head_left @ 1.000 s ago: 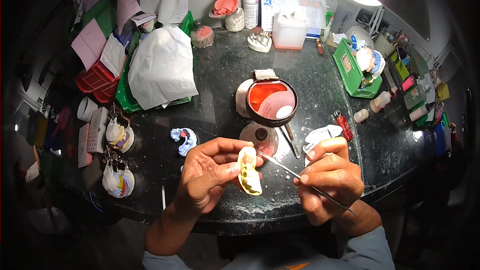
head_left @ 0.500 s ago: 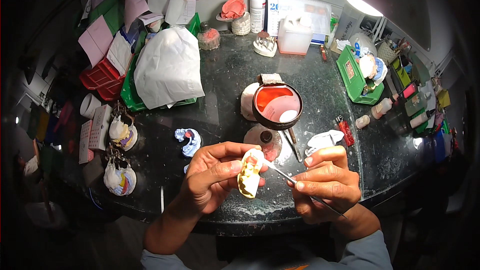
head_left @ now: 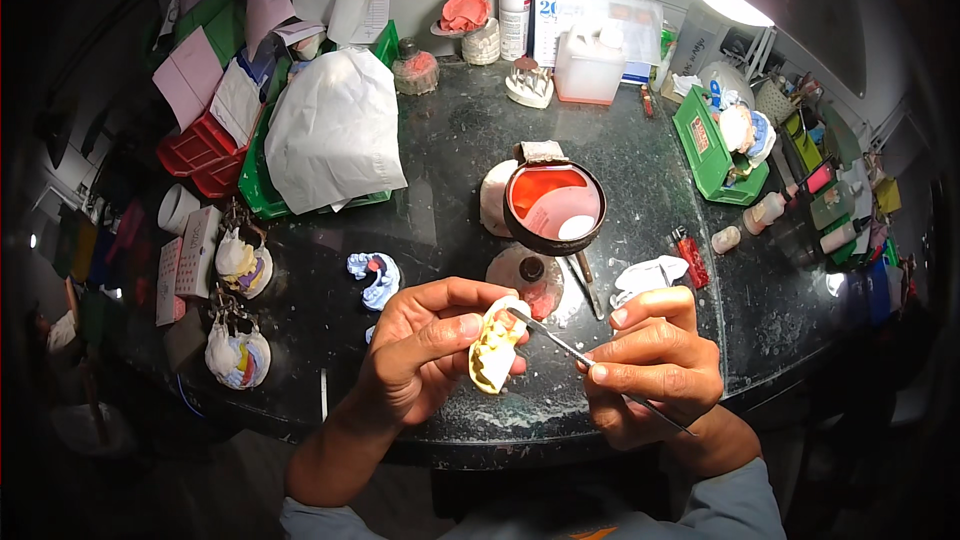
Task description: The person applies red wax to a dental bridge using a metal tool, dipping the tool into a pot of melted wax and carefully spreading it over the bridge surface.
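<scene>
Between the thumb and fingers of my left hand [head_left: 425, 345] is a small cream-yellow dental cast [head_left: 493, 352] with several moulded teeth, held above the front of the bench. My right hand [head_left: 650, 365] grips a thin metal wax carving tool [head_left: 572, 351] like a pen. The tool's flat tip lies against the top end of the cast. Just beyond my hands stands a glass spirit burner [head_left: 535, 280] with a dark cap. Behind it is a round dark pan [head_left: 553, 205] holding red and pink wax sheet.
A blue dental impression [head_left: 374, 280] lies left of my hands, farther left two articulated casts [head_left: 238, 355]. To the right are a white plaster piece [head_left: 648, 278], a red lighter [head_left: 690, 258] and a green bin [head_left: 710, 155]. Paper-covered bins [head_left: 335, 140] stand at the back left.
My left hand has turned the cast slightly, so more of its inner side shows. The tool's tip has moved left and up onto the cast's top end.
</scene>
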A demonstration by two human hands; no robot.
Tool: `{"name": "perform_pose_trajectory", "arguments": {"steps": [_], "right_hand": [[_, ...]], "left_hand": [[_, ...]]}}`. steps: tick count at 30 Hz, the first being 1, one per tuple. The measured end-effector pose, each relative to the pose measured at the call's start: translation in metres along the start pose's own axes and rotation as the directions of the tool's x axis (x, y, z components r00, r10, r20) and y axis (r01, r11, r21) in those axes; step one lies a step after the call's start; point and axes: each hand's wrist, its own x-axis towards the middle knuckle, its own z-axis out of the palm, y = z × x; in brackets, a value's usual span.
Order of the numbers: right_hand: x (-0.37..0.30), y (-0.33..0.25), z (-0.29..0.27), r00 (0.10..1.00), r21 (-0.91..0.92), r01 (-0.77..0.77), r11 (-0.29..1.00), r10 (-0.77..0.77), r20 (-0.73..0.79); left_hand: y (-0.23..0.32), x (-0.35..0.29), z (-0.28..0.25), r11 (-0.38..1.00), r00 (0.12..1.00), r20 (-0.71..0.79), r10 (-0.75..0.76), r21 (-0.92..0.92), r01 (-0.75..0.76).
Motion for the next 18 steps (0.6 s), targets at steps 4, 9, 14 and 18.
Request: {"name": "perform_pose_trajectory", "arguments": {"steps": [4, 9, 14, 18], "right_hand": [[-0.0009, 0.0003, -0.0011, 1.000, -0.007, 0.007, 1.000, -0.007, -0.003], [-0.0011, 0.0006, -0.0003, 1.000, -0.020, 0.017, 1.000, -0.017, 0.004], [-0.0008, -0.0008, -0.0021, 1.000, -0.008, 0.009, 1.000, -0.009, 0.008], [-0.0012, 0.0000, -0.0031, 1.000, -0.004, 0.011, 1.000, -0.011, 0.008]], "left_hand": [[0.0009, 0.0007, -0.0046, 0.998, 0.997, 0.072, -0.004, -0.062, 0.008], [0.0015, -0.0001, -0.0077, 0.992, 0.991, 0.136, -0.007, -0.121, 0.023], [0.0022, 0.0000, -0.0067, 0.994, 0.992, 0.127, -0.008, -0.111, 0.022], [0.0022, 0.0000, -0.0066, 0.993, 0.991, 0.136, -0.010, -0.119, 0.026]]}}
